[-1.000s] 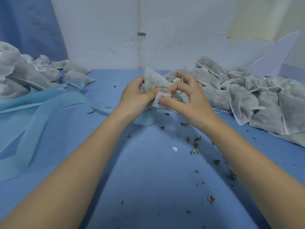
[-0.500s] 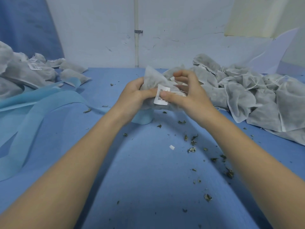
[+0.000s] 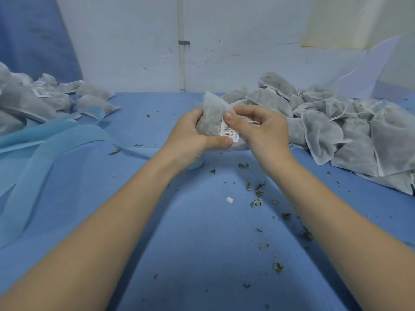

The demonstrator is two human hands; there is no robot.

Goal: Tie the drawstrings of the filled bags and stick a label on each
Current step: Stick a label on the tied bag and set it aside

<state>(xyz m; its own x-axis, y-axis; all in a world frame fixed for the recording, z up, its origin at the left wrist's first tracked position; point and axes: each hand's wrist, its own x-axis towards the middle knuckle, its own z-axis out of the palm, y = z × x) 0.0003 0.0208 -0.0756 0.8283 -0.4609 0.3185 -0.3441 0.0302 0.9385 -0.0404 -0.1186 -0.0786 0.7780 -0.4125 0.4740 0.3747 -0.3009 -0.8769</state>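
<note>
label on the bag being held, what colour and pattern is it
White, with black barcode stripes and small print; the label on the bag shows best in the head view.

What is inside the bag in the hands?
Through the thin cloth of the bag dark dried bits show, like the crumbs on the table. The left hand, right hand and label cover the rest.

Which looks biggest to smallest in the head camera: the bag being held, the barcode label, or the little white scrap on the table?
1. The held bag, largest.
2. The barcode label, pressed on it.
3. The white scrap, smallest, even though it lies nearer the camera.
</note>
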